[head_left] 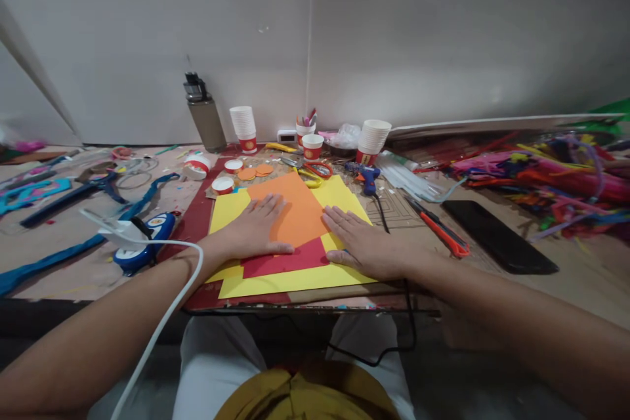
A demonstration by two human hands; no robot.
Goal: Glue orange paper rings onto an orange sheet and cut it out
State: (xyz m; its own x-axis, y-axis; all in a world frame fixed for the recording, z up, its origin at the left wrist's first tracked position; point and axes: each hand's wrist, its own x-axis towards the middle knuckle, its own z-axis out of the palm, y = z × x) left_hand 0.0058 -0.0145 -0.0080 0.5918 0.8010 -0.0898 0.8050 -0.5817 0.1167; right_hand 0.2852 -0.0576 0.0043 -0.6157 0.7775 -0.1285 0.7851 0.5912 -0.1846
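Observation:
My left hand (256,226) lies flat with fingers stretched, pressing on an orange sheet of paper (295,210) and the yellow paper beside it. My right hand (361,243) rests flat too, its fingertips on the orange sheet's right edge and its thumb by a red sheet (285,258). Beneath both lie yellow sheets (295,283), stacked at slightly different angles near the table's front edge. Parts of the sheets are hidden under my palms. Neither hand grips anything.
Behind the papers are scissors (315,170), orange paper discs (247,174), stacked paper cups (373,139) and a blue glue gun (370,180). At right lie a red utility knife (445,233), a black phone (499,236) and colourful pipe cleaners (551,170). A white cable (172,308) crosses my left forearm.

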